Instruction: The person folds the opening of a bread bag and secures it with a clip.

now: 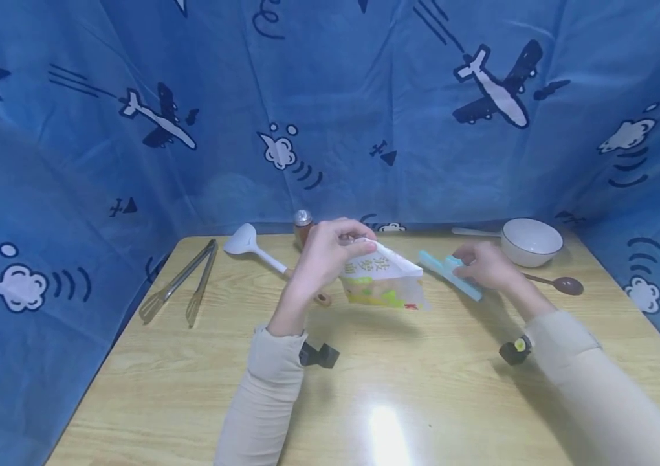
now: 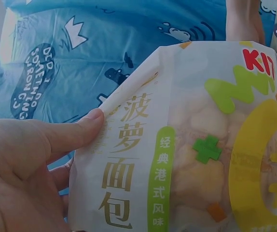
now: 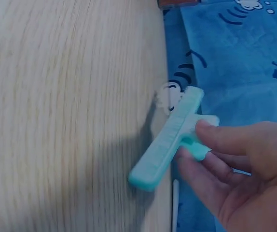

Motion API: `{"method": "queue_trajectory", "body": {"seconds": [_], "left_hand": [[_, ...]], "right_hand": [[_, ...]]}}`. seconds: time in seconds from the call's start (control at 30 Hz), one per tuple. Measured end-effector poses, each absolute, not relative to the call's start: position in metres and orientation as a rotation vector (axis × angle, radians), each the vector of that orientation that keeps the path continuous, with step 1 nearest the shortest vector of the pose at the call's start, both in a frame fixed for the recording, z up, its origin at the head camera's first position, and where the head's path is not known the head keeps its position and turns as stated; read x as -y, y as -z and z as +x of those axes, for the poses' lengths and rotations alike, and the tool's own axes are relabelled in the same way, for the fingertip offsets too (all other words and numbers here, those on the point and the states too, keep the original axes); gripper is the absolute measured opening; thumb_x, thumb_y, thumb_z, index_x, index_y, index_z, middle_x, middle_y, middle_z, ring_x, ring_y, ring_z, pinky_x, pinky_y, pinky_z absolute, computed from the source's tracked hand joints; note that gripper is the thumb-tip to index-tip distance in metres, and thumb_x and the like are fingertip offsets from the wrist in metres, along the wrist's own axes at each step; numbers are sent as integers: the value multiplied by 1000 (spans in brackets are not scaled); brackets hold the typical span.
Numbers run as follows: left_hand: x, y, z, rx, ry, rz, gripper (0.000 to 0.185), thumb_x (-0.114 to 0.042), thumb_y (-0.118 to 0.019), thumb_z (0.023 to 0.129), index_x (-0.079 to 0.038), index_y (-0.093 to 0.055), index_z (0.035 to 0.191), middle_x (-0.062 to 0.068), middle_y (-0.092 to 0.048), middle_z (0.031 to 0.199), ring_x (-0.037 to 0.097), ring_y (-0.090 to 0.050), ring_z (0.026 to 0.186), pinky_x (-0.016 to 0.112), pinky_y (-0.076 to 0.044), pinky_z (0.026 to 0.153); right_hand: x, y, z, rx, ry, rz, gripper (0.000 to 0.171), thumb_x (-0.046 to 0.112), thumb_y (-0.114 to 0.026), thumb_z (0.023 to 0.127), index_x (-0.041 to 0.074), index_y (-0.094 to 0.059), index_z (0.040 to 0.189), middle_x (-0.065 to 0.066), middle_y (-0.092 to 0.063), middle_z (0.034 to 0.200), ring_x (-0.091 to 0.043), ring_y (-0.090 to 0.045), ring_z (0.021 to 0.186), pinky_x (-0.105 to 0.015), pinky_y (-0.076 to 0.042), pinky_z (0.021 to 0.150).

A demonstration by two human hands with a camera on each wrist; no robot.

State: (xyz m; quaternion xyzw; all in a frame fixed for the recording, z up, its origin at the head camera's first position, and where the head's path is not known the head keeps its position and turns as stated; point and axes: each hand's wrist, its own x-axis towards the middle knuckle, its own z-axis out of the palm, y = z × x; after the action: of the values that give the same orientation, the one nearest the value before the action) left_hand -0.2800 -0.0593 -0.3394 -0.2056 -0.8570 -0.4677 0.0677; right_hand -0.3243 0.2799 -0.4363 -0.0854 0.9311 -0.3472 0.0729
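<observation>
From the head view we see our left hand [image 1: 324, 255] pinching the folded top of a bread bag [image 1: 385, 281] above the wooden table [image 1: 190, 375], while our right hand [image 1: 484, 265] grips a teal clip [image 1: 449, 275] just beside it. At the left wrist, our thumb [image 2: 76, 130] presses the bag's fold. At the right wrist, our fingers [image 3: 225, 140] squeeze the clip's handle.

At the lower right of the frame, the right hand [image 3: 244, 179] pinches a teal bag clip [image 3: 170, 140] above the wooden counter [image 3: 66, 121], blue patterned cloth [image 3: 235, 53] behind.
</observation>
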Motion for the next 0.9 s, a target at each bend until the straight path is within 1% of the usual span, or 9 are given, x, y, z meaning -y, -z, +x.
{"method": "queue_trajectory", "body": {"seconds": [0.07,0.13,0.3,0.47,0.53,0.6,0.7,0.77,0.9], "left_hand": [[59,340,-279,2591,1417,-612,12,-19,-83,90,-15,-81,101,4,-80,111,23,-72,108,42,-57,99],[59,341,-280,2594,1415,-614,12,-18,-83,90,-15,-81,101,4,-80,111,23,-72,109,42,-57,99],[58,342,-280,2577,1400,-641,11,-17,-83,90,-14,-81,101,5,-80,111,24,-73,108,40,-59,96],[57,342,-280,2570,1387,-650,10,-17,-83,90,-13,-81,99,6,-80,111,24,-74,109,40,-60,95],[56,343,-280,2570,1382,-649,10,-17,-83,90,-14,-81,99,5,-80,111,24,-74,109,40,-60,95],[56,343,-280,2570,1377,-644,10,-17,-83,90,-14,-81,99,5,-80,110,24,-74,109,41,-59,95],[56,344,-280,2572,1366,-633,9,-18,-83,90,-15,-81,99,4,-80,110,23,-72,109,41,-58,96],[56,345,-281,2572,1361,-629,9,-19,-83,90,-16,-80,99,3,-80,109,23,-71,109,42,-57,96],[56,345,-282,2565,1341,-642,9,-19,-83,90,-16,-80,99,3,-80,108,24,-73,110,43,-56,99]], "right_hand": [[-282,435,-321,-2818,1069,-267,50,16,-68,101,-13,-55,140,-41,-59,138,-56,-58,128,-61,-55,103],[-283,433,-316,-2841,1113,-265,50,19,-69,101,-12,-56,139,-40,-61,135,-54,-62,124,-59,-57,100],[-281,422,-308,-2882,1266,-261,46,20,-69,103,-8,-57,137,-36,-66,127,-47,-68,115,-44,-65,86],[-276,406,-298,-2950,1340,-290,44,22,-71,102,-3,-60,137,-29,-70,122,-41,-71,112,-27,-63,76],[-274,399,-293,-2960,1373,-308,43,23,-72,102,0,-61,137,-27,-71,121,-32,-73,109,-23,-60,75],[-270,393,-288,-2945,1427,-327,42,22,-72,101,1,-62,137,-25,-72,120,-17,-74,104,-22,-60,75],[-262,384,-279,-2920,1496,-353,41,20,-73,101,1,-63,135,-24,-73,118,3,-69,95,-21,-61,75],[-257,378,-274,-2906,1528,-363,40,20,-73,101,1,-63,134,-24,-74,118,9,-66,92,-21,-61,76],[-248,367,-263,-2898,1573,-414,36,17,-73,101,1,-64,132,-21,-75,114,9,-68,92,-22,-61,76]]}}
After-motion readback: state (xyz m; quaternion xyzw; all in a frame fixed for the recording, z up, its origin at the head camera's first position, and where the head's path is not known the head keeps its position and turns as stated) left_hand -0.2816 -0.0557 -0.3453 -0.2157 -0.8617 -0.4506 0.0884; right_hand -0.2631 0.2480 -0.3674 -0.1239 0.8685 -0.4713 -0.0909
